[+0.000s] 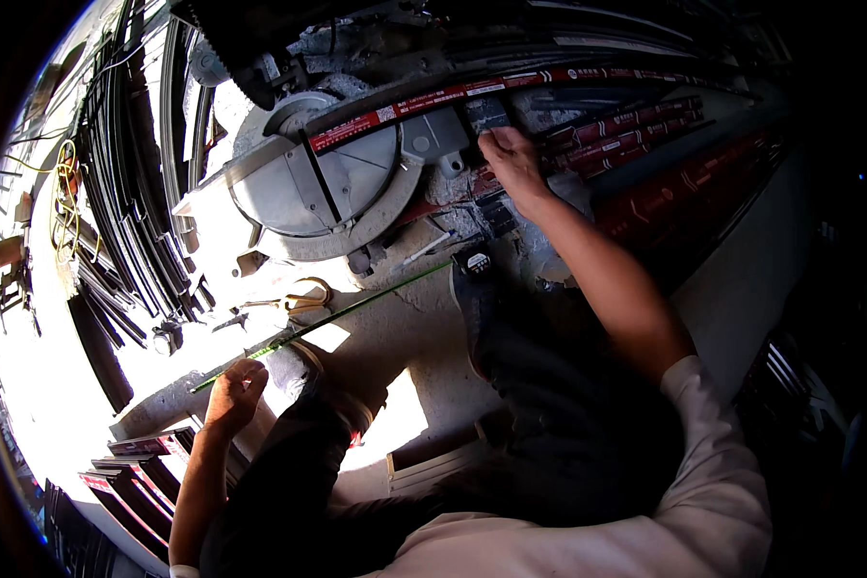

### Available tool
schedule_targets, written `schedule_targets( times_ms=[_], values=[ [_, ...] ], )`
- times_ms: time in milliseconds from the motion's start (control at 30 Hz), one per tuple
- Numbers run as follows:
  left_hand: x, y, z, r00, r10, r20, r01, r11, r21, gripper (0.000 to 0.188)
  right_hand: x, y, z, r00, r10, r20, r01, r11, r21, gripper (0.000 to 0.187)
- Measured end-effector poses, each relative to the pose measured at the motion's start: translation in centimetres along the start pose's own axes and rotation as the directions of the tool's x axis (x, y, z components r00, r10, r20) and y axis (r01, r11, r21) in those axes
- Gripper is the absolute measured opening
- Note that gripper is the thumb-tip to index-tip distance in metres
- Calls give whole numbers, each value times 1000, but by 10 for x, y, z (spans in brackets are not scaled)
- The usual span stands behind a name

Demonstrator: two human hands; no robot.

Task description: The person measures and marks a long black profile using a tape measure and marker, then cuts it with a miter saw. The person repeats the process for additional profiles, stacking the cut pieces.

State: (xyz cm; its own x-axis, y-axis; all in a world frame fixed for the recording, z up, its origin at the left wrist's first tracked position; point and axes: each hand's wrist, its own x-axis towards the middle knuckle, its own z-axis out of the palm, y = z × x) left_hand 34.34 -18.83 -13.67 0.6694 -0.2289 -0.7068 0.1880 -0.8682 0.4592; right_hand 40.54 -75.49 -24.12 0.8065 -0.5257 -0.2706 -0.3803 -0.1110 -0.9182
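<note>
My right hand [513, 166] reaches forward beside the miter saw, its fingers curled at a dark block [486, 114]. What they grip, if anything, is hidden. Just beyond that hand, a long dark strip with a red printed label [424, 101] lies across the saw's round metal table [303, 183]. My left hand [237, 393] is low on the left, fingers curled in, beside the end of a green measuring tape blade [376, 297]. Whether it pinches anything does not show. The blade runs slantwise to its dark case [472, 260], which rests by my right knee.
Bundles of long dark profiles [130, 164] lie at the left. Red-labelled strips [636, 140] are stacked right of the saw, and shorter pieces [144, 482] at lower left. Yellow-handled scissors [303, 297] and a white pen [429, 247] lie before the saw.
</note>
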Motion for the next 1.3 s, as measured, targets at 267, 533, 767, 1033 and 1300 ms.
schedule_targets(
  times_ms=[267,533,767,1033,1300],
  values=[
    [14,-5,-6,1000,12,-3,-12,998,-55,31,102,1,-15,916,398,51,-366,777,512,45],
    [26,0,-15,998,-58,-6,56,991,-119,34,125,11,1,916,398,38,-327,690,646,33],
    [42,18,-22,997,-2,-80,-29,923,-384,36,86,5,-8,908,417,31,-345,706,618,32],
    [62,81,-33,985,150,-82,-168,757,-631,55,2,-38,-21,935,346,78,-308,683,663,30],
    [62,121,-10,986,162,-41,-105,414,-904,53,-57,-32,19,930,299,211,-361,654,664,18]
  ],
)
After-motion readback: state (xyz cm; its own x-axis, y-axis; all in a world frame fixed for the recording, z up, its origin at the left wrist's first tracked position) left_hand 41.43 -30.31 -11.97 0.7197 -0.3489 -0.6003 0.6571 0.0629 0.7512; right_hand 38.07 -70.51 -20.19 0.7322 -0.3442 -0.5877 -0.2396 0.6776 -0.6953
